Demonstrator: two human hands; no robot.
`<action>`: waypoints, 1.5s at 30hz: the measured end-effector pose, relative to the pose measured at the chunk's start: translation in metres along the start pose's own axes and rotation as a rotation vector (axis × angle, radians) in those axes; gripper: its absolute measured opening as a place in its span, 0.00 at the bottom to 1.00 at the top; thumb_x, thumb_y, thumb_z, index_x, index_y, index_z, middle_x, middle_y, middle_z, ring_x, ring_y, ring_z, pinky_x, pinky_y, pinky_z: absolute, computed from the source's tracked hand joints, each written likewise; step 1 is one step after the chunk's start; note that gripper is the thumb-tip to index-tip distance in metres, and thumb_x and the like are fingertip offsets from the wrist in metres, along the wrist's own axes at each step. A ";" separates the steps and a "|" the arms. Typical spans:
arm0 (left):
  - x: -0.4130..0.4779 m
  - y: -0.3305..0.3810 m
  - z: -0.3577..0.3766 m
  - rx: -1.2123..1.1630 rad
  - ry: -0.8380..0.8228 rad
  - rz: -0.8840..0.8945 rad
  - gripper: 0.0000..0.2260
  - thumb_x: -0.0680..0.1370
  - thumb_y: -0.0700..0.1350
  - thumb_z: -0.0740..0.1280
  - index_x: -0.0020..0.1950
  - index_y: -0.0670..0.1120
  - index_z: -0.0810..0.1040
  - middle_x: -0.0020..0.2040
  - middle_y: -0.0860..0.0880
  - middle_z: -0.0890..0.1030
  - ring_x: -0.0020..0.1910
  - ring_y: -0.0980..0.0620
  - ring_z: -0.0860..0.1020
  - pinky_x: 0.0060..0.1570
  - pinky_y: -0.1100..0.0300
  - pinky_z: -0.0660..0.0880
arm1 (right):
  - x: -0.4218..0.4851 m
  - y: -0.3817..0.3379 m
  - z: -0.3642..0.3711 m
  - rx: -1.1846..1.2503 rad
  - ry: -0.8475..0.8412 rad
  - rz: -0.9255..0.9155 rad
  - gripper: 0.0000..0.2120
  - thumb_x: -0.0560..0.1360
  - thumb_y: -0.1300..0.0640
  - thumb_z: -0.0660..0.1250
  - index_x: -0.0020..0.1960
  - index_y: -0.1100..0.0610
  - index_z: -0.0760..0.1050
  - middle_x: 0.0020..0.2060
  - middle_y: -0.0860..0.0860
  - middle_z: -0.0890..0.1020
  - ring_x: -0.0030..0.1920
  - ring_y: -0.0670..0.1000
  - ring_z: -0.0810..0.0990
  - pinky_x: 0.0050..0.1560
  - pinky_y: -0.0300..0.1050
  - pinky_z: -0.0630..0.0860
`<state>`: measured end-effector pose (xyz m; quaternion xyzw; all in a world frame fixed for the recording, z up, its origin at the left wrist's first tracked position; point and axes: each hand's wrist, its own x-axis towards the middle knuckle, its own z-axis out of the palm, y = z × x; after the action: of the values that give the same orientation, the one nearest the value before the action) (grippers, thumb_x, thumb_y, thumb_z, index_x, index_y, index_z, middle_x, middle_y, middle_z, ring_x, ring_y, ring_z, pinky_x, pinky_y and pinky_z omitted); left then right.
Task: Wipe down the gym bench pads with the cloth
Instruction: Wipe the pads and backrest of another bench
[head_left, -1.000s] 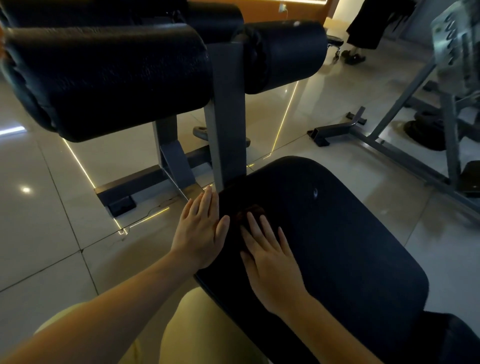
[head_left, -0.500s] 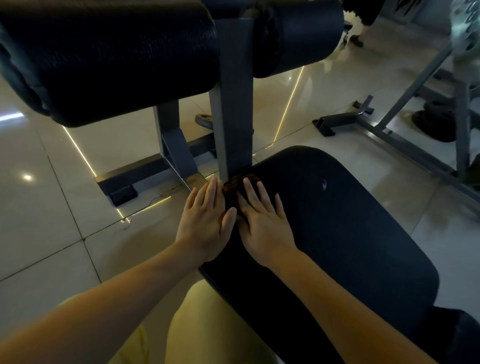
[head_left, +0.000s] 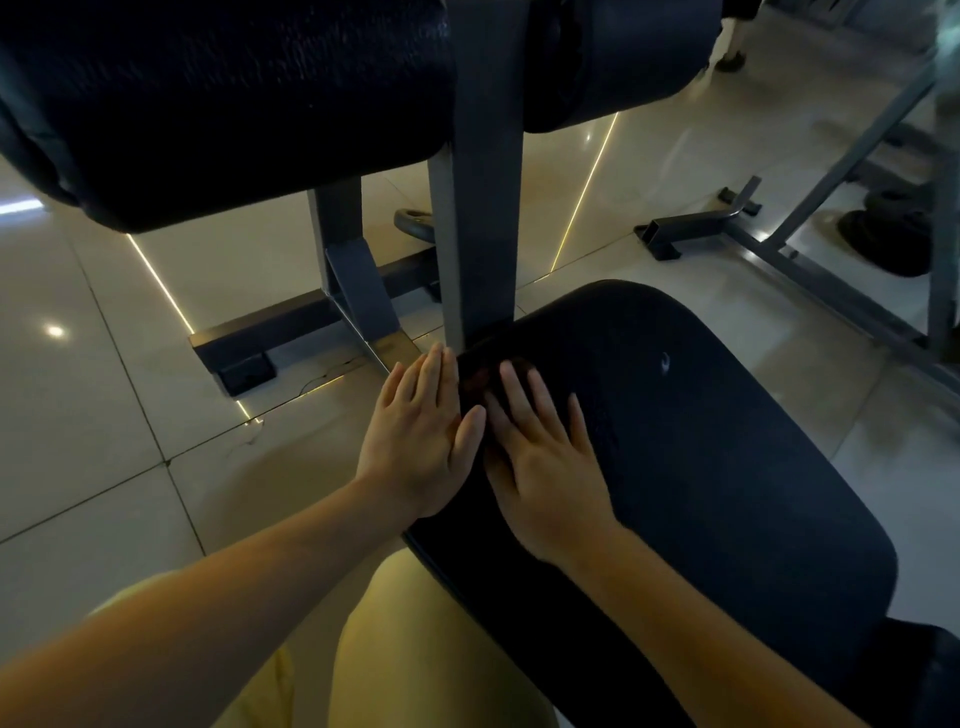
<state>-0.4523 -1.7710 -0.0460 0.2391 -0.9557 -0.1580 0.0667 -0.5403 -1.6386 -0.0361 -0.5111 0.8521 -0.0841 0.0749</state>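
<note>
The black bench seat pad (head_left: 701, 467) fills the lower right of the head view. A dark reddish cloth (head_left: 480, 376) lies on its far left corner, mostly hidden under my right hand (head_left: 545, 452), which presses it flat with straight fingers. My left hand (head_left: 421, 441) lies flat beside it against the pad's left edge, fingers straight, thumb touching the pad. Two black roller pads hang above: a large one (head_left: 223, 93) at upper left and a smaller one (head_left: 618, 57) at upper right, joined by a grey upright post (head_left: 483, 208).
The bench's grey base bar (head_left: 291, 332) lies on the tiled floor (head_left: 78, 389) to the left. Another machine's grey frame (head_left: 779, 260) and a dark weight plate (head_left: 888, 244) stand at the right. My yellow-clad knee (head_left: 415, 649) is below the pad.
Both hands have slid forward along the pad toward the upright post, carrying the cloth to the pad's far corner; the view has moved closer and lower.
</note>
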 end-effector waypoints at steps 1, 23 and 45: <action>0.000 0.000 0.000 0.001 -0.007 0.000 0.39 0.74 0.61 0.29 0.80 0.42 0.46 0.81 0.44 0.51 0.80 0.50 0.47 0.78 0.54 0.42 | 0.014 -0.002 -0.005 -0.032 -0.027 0.012 0.30 0.79 0.39 0.38 0.79 0.44 0.41 0.78 0.44 0.35 0.77 0.48 0.29 0.76 0.55 0.33; -0.002 -0.004 0.001 -0.090 0.029 -0.008 0.35 0.73 0.60 0.34 0.78 0.46 0.36 0.80 0.47 0.41 0.79 0.53 0.39 0.75 0.59 0.34 | 0.057 -0.003 -0.013 -0.101 -0.061 0.044 0.32 0.81 0.40 0.47 0.79 0.46 0.36 0.78 0.47 0.33 0.77 0.51 0.30 0.76 0.57 0.33; 0.002 -0.002 0.008 0.168 0.035 0.081 0.33 0.77 0.56 0.44 0.78 0.38 0.52 0.79 0.39 0.52 0.79 0.43 0.51 0.76 0.42 0.52 | 0.049 0.004 -0.011 -0.062 -0.019 0.067 0.30 0.83 0.44 0.44 0.80 0.49 0.36 0.78 0.48 0.33 0.77 0.51 0.29 0.77 0.55 0.33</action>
<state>-0.4549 -1.7713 -0.0536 0.2078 -0.9731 -0.0704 0.0697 -0.5687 -1.6794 -0.0281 -0.4850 0.8702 -0.0501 0.0700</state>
